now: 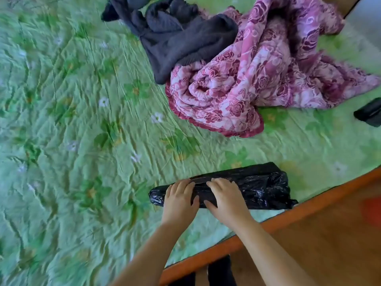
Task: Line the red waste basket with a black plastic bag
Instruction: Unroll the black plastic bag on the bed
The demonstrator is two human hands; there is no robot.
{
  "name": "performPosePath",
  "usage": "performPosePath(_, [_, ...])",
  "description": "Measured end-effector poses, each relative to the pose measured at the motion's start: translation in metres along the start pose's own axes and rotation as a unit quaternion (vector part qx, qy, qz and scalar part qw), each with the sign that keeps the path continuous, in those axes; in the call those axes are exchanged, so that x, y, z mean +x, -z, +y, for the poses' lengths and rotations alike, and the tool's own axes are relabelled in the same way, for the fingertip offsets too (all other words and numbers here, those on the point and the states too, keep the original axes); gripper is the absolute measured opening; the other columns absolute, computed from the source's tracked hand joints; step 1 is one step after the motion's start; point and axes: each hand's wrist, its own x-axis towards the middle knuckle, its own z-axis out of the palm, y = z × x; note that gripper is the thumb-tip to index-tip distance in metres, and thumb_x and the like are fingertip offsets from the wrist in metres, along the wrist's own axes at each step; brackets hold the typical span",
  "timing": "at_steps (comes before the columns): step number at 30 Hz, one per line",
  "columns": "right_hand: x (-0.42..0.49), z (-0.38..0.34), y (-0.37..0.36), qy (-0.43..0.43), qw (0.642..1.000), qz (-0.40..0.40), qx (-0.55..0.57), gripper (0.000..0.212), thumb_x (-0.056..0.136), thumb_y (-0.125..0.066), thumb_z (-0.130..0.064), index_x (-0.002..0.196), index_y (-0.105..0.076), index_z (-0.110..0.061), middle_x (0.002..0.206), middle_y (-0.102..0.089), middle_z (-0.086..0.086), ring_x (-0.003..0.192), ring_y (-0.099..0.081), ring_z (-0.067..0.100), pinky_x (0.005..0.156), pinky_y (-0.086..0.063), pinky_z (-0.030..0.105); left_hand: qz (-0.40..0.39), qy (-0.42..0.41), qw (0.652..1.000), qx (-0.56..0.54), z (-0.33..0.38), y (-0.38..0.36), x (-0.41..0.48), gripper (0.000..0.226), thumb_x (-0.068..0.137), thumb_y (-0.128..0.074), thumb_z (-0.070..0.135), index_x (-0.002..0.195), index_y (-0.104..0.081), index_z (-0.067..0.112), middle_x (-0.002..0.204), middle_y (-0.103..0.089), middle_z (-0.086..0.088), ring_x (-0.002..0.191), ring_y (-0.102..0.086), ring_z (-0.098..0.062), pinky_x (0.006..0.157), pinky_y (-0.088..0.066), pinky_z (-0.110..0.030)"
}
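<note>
A roll of black plastic bags (261,185) lies on the green bedspread near the bed's front edge. My left hand (179,198) grips the roll towards its left end, fingers curled over the top. My right hand (225,196) holds the roll just right of the left hand, thumb underneath. A blurred red shape (372,211) shows at the right edge over the wooden floor; it may be the waste basket, but I cannot tell.
The bed carries a green floral bedspread (82,141), a crumpled pink rose-patterned quilt (257,75) and a dark knitted garment (181,40). Another small black roll (369,113) lies at the far right. An orange wooden bed rail (288,219) borders the wooden floor (319,244).
</note>
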Motion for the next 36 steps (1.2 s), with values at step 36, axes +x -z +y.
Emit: performPosePath(36, [-0.061, -0.055, 0.141, -0.018, 0.980, 0.181, 0.085, 0.010, 0.079, -0.064, -0.001, 0.086, -0.061, -0.008, 0.078, -0.055, 0.003, 0.075, -0.053, 0.021, 0.062, -0.035, 0.022, 0.165, -0.216, 0.960, -0.070, 0.077, 0.136, -0.020, 0.026, 0.068, -0.077, 0.004, 0.093, -0.070, 0.006, 0.095, -0.069, -0.008, 0.092, -0.064, -0.028, 0.085, -0.046, -0.041])
